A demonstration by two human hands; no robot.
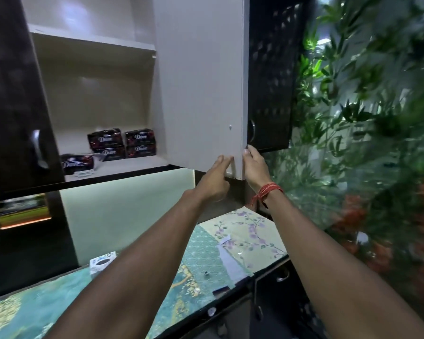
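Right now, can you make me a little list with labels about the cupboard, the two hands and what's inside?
cabinet door: swung open, pale inner side showing
left hand: straight fingers touch the door's inner side near its bottom corner
right hand: grips the door's free edge, just above that corner
red thread: tied round the right wrist
Dove packs: four stacked, one lying in front to the left
shelf: lowest one, holds the packs
counter: below the hands, with a patterned cover
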